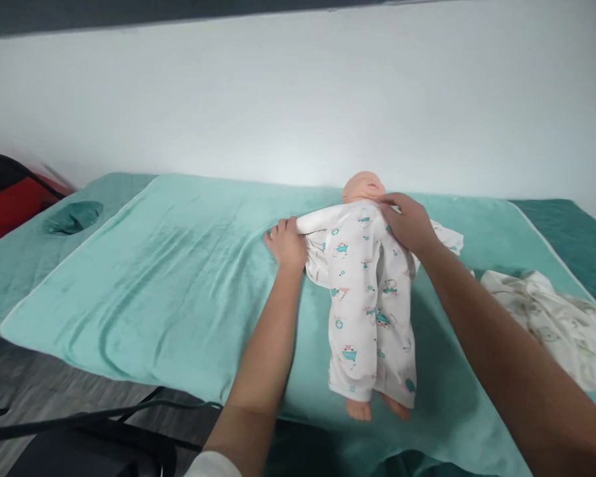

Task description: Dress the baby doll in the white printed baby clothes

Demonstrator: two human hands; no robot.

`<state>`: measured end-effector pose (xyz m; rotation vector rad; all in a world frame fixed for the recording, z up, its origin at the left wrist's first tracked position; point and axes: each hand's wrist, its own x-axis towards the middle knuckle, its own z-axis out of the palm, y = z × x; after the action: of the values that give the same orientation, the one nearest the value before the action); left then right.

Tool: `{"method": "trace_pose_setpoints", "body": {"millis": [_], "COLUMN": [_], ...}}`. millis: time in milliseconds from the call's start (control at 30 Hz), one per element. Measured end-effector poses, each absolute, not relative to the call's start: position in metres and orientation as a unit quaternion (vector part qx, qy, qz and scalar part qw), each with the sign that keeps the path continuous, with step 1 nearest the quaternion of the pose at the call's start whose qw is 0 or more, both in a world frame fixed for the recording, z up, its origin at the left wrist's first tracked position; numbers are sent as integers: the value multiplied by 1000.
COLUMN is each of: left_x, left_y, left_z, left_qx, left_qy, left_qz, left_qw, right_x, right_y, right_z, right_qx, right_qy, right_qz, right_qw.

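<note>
A baby doll [362,187] lies on its back on the teal blanket [179,265], head towards the wall, bare feet near the front edge. It wears a white printed onesie [370,311]. My left hand [287,242] is closed on the end of the onesie's sleeve at the doll's side. Across the doll's shoulder and upper chest lies my right hand [408,222], its fingers curled on the onesie fabric near the neck.
A crumpled white printed cloth [551,324] lies on the blanket at the right. A darker green cover [566,232] shows at the far right. A face hole [72,217] sits in the padded table at the left, beside a red and black object [10,202]. Black cables [104,417] cross the floor.
</note>
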<state>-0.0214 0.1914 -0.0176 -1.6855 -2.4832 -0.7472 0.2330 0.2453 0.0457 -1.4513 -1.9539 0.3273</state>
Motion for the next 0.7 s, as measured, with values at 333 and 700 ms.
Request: {"method": "trace_pose_setpoints", "body": {"millis": [333,700], "left_x": [-18,13], "left_y": [192,169], "left_z": [-23,10], "left_qx": [-528,-630], "left_qy": [-811,-587], "left_qz": [-241,-509], "left_qw": [64,-7], "right_x": [280,283], "right_y": [241,239], "right_z": [-19,-21], "right_qx": [-629,-668], "right_qy": [-705,-666], "right_qz": [5,9], "right_qw": [326,332]}}
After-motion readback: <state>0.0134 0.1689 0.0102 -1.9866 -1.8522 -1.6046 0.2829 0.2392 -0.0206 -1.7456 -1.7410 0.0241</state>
